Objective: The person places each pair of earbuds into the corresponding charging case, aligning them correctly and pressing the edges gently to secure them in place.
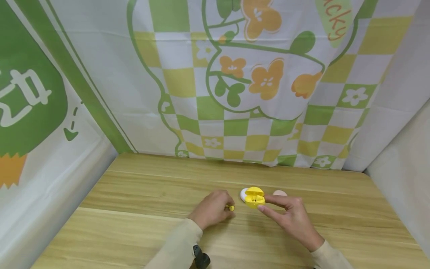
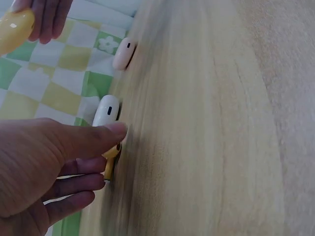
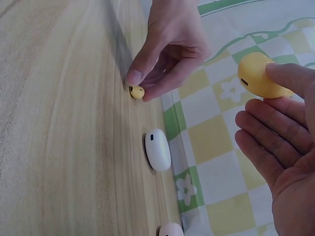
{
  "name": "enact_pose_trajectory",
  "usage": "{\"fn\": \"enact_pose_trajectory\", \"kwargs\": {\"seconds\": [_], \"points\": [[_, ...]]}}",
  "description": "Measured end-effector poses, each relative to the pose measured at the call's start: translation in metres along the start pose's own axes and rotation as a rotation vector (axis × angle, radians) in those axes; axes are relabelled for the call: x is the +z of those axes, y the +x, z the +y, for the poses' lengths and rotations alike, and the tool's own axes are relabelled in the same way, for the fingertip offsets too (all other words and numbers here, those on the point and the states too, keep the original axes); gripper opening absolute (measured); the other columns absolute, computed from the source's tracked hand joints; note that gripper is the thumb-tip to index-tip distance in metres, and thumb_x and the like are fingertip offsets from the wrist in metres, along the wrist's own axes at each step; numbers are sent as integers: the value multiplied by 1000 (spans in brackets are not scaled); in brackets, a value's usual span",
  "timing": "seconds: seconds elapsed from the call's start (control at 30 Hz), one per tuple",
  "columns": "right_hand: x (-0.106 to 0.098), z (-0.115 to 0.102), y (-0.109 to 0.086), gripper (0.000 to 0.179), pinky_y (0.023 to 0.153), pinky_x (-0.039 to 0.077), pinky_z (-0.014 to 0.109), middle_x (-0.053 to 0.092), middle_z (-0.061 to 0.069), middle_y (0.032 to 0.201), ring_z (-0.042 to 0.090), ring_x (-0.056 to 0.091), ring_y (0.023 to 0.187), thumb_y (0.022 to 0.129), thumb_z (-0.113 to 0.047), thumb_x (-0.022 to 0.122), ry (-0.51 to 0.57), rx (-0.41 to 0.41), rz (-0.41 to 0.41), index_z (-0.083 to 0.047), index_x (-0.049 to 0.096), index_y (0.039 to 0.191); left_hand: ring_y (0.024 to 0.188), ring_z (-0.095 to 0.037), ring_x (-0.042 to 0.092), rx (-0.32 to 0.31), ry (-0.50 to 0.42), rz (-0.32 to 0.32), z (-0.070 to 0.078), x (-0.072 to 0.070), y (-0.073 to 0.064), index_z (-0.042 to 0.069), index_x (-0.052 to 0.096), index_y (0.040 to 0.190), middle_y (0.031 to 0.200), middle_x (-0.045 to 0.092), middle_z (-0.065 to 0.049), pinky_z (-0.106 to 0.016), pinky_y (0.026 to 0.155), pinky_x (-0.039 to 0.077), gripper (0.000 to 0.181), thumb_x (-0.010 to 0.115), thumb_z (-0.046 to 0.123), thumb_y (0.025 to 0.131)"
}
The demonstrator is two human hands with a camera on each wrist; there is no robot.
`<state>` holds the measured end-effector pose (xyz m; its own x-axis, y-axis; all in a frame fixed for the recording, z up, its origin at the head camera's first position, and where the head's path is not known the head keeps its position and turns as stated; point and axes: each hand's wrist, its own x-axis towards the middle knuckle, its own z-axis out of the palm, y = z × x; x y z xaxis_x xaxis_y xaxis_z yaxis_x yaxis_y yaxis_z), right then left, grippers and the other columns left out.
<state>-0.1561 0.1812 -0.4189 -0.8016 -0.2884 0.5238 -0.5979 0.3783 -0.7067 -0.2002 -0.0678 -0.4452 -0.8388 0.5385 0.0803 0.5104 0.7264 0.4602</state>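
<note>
My left hand (image 1: 214,208) pinches a small yellow earbud (image 1: 231,207) between thumb and fingers, low at the tabletop. In the left wrist view the stem of that earbud (image 2: 109,169) points away from the thumb tip. To its right, my right hand (image 1: 291,216) holds a yellow earbud case (image 1: 254,202) by its side, thumb against finger, above the table. The lid stands raised in the head view; small dark marks show inside, but I cannot tell what they are. In the right wrist view the other fingers (image 3: 270,130) of the right hand extend below the case.
A white rounded case (image 3: 158,150) lies on the wooden table (image 1: 141,186), partly behind the yellow one in the head view. Further right lies a pale pink case (image 1: 280,193). A patterned green, yellow and white cloth (image 1: 211,112) hangs along the table's back edge.
</note>
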Motion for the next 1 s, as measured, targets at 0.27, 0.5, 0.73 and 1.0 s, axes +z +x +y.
{"fn": "enact_pose_trajectory", "kwargs": {"seconds": [0.27,0.5,0.73,1.0], "points": [[1,0,0,21,82,57,22,77,1,105,15,73,96,85,-7,83,-11,-1,-5,-6,80,105,81,-9,61,-4,74,16,1,4,3,11,79,89,89,71,2,-26,75,54,12,85,21,84],[3,0,0,22,83,56,21,76,0,105,15,72,97,85,-7,83,-5,-8,-5,-8,80,106,78,-9,60,-7,91,36,-1,4,2,11,77,85,85,70,2,-26,73,54,11,84,20,86],[4,0,0,22,82,59,28,76,-1,106,15,72,97,85,-7,83,-7,-18,-10,-9,80,106,85,-11,61,-33,-4,59,-1,-3,-4,12,76,89,90,69,3,-30,77,54,9,79,21,91],[4,1,0,21,82,57,24,77,-2,105,15,72,96,85,-9,83,1,11,-12,-9,80,106,93,-16,66,-16,-230,129,3,-24,-12,9,76,102,98,72,1,-37,83,56,14,72,21,96]]}}
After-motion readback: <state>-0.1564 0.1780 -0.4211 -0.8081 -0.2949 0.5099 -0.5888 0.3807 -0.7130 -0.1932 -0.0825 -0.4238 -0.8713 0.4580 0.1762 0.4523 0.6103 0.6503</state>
